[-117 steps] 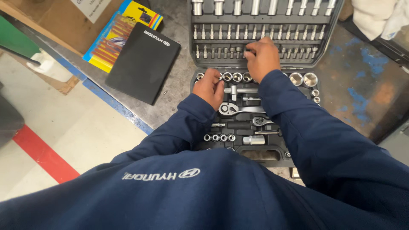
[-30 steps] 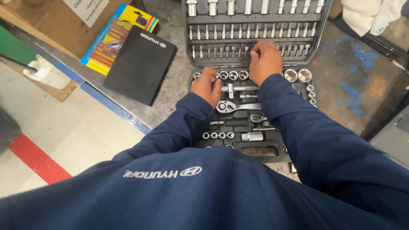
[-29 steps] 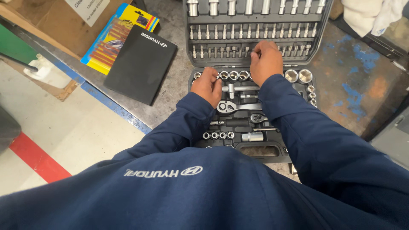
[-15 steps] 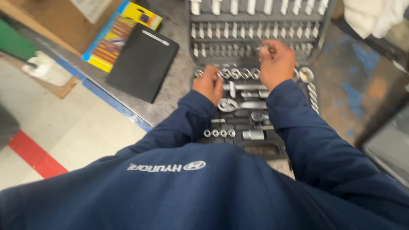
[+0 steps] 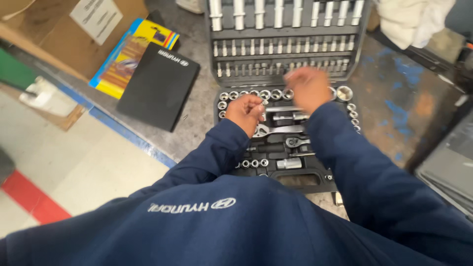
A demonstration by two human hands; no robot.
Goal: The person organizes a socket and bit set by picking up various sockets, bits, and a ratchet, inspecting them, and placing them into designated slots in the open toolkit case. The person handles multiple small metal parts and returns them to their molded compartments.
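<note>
1. An open black socket set case (image 5: 276, 180) fills the centre and top of the frame, its lower tray flat on a grey metal bench (image 5: 197, 118) and its lid (image 5: 286, 39) standing open at the top with rows of sockets and bits.
2. My left hand (image 5: 245, 112) sits curled into a loose fist at the tray's left side, just below the row of round sockets (image 5: 256, 94); I cannot tell whether it holds anything.
3. My right hand (image 5: 308, 87) is blurred over the tray's upper edge, fingers bent downward; I cannot tell its grip.
4. A chrome ratchet handle (image 5: 276, 130) lies between my wrists.
5. At upper left lie a black folder (image 5: 157, 86), a yellow-and-blue booklet (image 5: 123, 61) and a cardboard box (image 5: 59, 34).
</note>
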